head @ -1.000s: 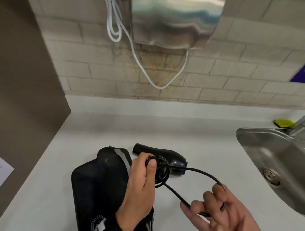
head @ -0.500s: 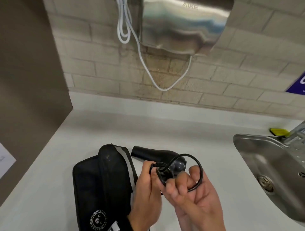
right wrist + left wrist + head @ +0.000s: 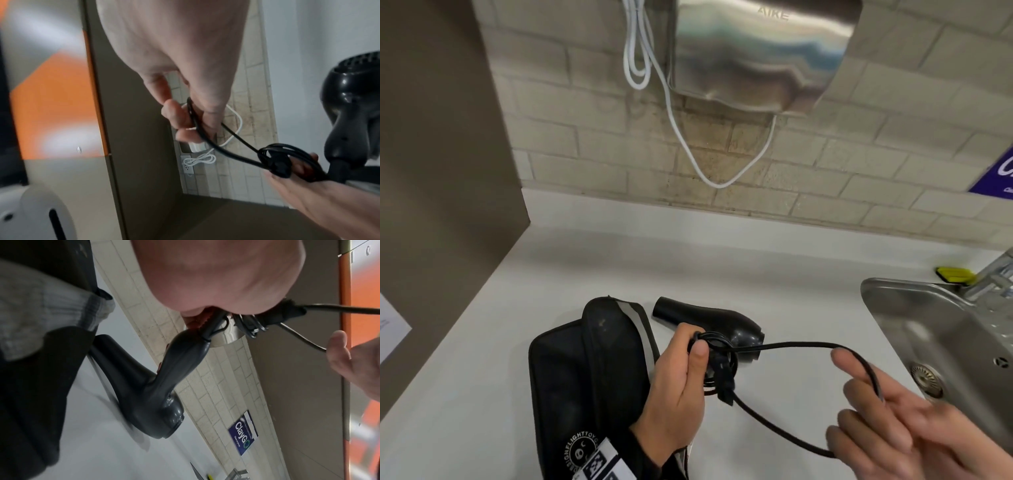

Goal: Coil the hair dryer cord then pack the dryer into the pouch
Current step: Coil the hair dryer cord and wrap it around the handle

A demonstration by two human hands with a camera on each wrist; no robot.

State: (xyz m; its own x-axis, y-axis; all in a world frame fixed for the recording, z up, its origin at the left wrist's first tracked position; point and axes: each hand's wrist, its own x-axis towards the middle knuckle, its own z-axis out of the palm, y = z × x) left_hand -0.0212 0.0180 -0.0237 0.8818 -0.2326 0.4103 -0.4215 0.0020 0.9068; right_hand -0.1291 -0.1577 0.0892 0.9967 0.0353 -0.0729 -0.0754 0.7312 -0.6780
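Note:
A black hair dryer (image 3: 722, 323) lies on the white counter, nozzle to the left. Its black cord (image 3: 791, 346) is partly wound into a small coil, which my left hand (image 3: 681, 377) grips at the dryer's handle end. From the coil a long loop runs right to my right hand (image 3: 893, 438). In the right wrist view the right hand (image 3: 185, 48) has thumb and fingers curled round the cord (image 3: 226, 146). The black pouch (image 3: 571, 383) lies flat left of the dryer, under my left forearm. The left wrist view shows the dryer (image 3: 148, 386) with its handle up in my grip.
A steel sink (image 3: 914, 308) with a tap (image 3: 993, 274) lies close on the right. A yellow item (image 3: 955, 274) rests behind it. A steel hand dryer (image 3: 756, 51) with a hanging white cable (image 3: 681, 144) is on the brick wall. A brown partition (image 3: 431, 171) closes the left side.
My right hand brought a loop of cord in to the coil at my left hand, then drew back out to the right with a fresh loop. The left hand stayed put.

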